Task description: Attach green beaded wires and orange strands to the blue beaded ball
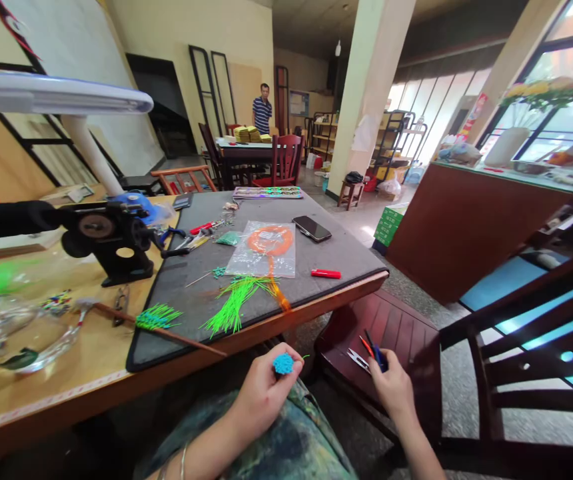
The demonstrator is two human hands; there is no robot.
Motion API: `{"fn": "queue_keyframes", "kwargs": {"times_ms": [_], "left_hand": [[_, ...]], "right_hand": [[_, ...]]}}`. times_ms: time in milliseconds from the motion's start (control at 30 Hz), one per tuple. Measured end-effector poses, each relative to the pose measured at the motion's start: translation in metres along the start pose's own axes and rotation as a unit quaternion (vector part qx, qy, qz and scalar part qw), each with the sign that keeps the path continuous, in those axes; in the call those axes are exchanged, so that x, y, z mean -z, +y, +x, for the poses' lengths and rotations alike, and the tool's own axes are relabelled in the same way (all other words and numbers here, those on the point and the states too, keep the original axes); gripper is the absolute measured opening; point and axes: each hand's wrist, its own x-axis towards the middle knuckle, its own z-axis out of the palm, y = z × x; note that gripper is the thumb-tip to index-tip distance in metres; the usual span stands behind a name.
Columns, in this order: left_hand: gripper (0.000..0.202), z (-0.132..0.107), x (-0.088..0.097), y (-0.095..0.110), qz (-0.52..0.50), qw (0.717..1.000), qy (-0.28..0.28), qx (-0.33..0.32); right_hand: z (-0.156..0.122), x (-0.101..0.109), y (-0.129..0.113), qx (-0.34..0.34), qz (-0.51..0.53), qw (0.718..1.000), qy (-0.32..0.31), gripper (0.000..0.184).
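My left hand (264, 393) is closed over my lap, pinching a small blue beaded ball (283, 363) with a thin green strand sticking out. My right hand (391, 387) reaches onto the seat of a dark wooden chair (406, 333) beside me, its fingers closed on small pliers with red and blue handles (372, 351); the metal jaws point left. On the grey mat (276, 267) in front of me lie bundles of bright green strands (234, 303) and an orange cord on a clear bag (266, 248).
The wooden table (66, 373) holds a black clamp tool (111, 240), a lamp (61, 100), a phone (311, 228), a red lighter (325, 274), a thin wooden stick (166, 330) and a clear bag (11, 333). A person stands far back by another table.
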Motion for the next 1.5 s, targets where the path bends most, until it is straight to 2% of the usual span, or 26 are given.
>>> {"fn": "queue_keyframes", "kwargs": {"times_ms": [100,200,367,500,600,700,767,933,1067,1167,1300,1400,1500], "left_hand": [[0.025,0.001,0.001,-0.002,-0.016,1.000,0.001,0.016],[0.023,0.002,0.000,-0.003,-0.035,0.999,0.014,0.032],[0.020,0.004,0.000,-0.004,-0.060,0.997,0.035,0.046],[0.020,0.003,0.000,-0.006,-0.077,0.994,0.043,0.071],[0.020,0.002,-0.001,-0.007,-0.093,0.991,0.043,0.083],[0.020,0.003,-0.002,-0.007,-0.103,0.990,0.041,0.088],[0.021,0.004,-0.002,-0.007,-0.106,0.989,0.042,0.091],[0.020,0.005,0.000,-0.008,-0.126,0.986,0.054,0.099],[0.019,0.008,-0.003,-0.008,-0.201,0.970,0.056,0.125],[0.019,0.010,-0.005,-0.006,-0.247,0.957,0.057,0.143],[0.017,0.010,-0.006,-0.005,-0.238,0.958,0.067,0.145],[0.013,0.009,-0.004,-0.005,-0.190,0.970,0.078,0.133],[0.009,0.009,-0.001,-0.005,-0.154,0.979,0.085,0.099]], "right_hand": [[0.030,-0.012,0.052,-0.062,-0.096,0.992,0.049,0.029],[0.040,-0.028,0.083,-0.071,-0.166,0.981,0.071,0.030],[0.038,-0.051,0.101,-0.041,-0.210,0.973,0.090,0.033],[0.035,-0.052,0.104,-0.014,-0.206,0.971,0.117,0.037],[0.030,-0.053,0.094,0.034,-0.188,0.974,0.120,0.037],[0.026,-0.064,0.075,0.121,-0.156,0.978,0.064,0.024],[0.026,-0.075,0.063,0.155,-0.134,0.978,0.025,0.016],[0.034,-0.087,0.051,0.134,-0.079,0.988,0.007,0.017],[0.039,-0.081,0.047,0.111,-0.001,0.994,0.015,0.008],[0.032,-0.078,0.031,0.100,0.077,0.992,0.014,0.020],[0.008,-0.072,-0.009,0.113,0.165,0.980,0.013,0.037],[-0.014,-0.053,-0.042,0.148,0.221,0.964,-0.016,0.041],[-0.033,-0.028,-0.069,0.238,0.263,0.932,-0.069,0.039]]}}
